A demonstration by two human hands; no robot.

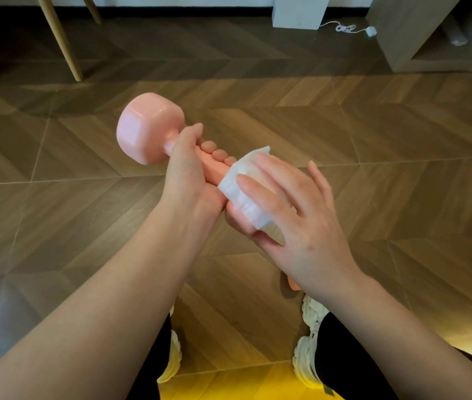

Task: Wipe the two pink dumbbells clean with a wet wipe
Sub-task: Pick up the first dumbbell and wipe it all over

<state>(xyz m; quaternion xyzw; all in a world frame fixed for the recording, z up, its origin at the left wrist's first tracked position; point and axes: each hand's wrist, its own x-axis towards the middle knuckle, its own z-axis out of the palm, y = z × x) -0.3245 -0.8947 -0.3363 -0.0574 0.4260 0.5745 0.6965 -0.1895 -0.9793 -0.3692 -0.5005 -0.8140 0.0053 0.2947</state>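
Fingers (257, 184) of the right hand (295, 209) are lying nearly straight and spread, not clenched, pressing a white wet wipe (253, 210) flat over the near head of a pink dumbbell (149, 129), which is being held in the air above the wooden floor (373, 134) around the middle of the view. By the look of it the task is sitting in its first half: the near head is being rubbed, while the handle and far head are showing bare and glossy, and whether they have been cleaned cannot be told. Under the right wrist, near the right white shoe (307, 362), a small pink shape (294, 284) is peeking out on the floor. It may be the second dumbbell waiting its turn, though too little is showing to be sure. Just left and farther, the left hand (188, 171) is grasping the handle, fingertips curling over the top, steadying the weight so it is angling from near right to far left. Both forearms are reaching forward from the near edge, the right palm facing down on the wipe. Beyond, wooden furniture legs (58, 39) are standing at far left and a white cable (344, 27) is lying at far right.
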